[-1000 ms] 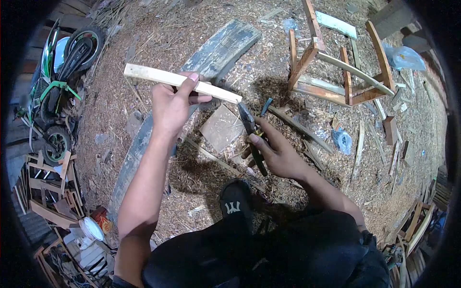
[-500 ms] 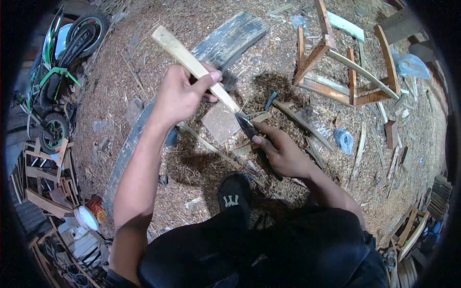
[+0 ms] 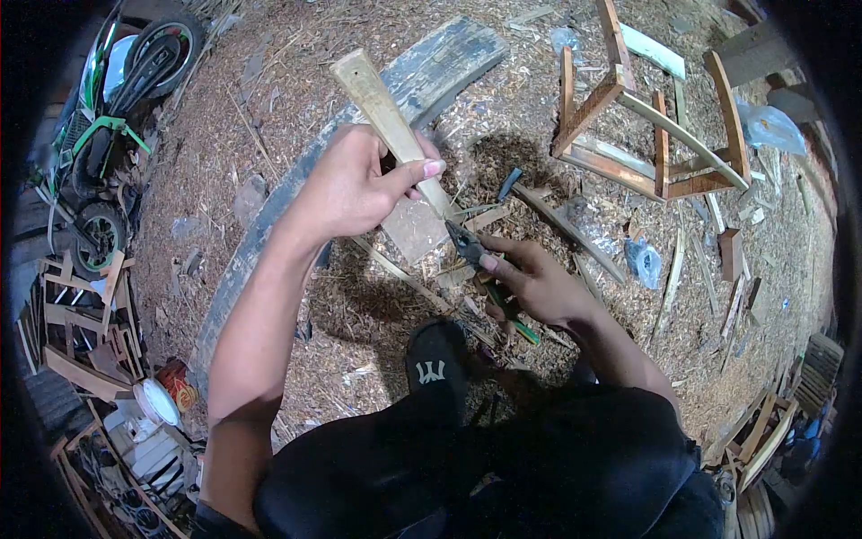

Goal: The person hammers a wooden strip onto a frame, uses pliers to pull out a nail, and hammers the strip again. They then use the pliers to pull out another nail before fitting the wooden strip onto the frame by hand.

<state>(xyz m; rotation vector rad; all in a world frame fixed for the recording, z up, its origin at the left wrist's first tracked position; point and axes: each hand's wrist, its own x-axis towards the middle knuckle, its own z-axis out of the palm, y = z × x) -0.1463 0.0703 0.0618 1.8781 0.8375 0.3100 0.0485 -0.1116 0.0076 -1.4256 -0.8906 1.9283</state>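
Wooden strip (image 3: 381,110) clasped in left hand (image 3: 364,187), long axis slanting upper left to lower right, turned steeper than before, lower end met by pliers (image 3: 466,244) gripped in right hand (image 3: 537,286)

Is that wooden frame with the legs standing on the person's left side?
No, the wooden frame lies on the ground to the right, beyond the right hand.

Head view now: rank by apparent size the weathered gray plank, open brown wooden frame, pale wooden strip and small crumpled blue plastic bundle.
1. Gray plank
2. Brown frame
3. Pale strip
4. Blue bundle
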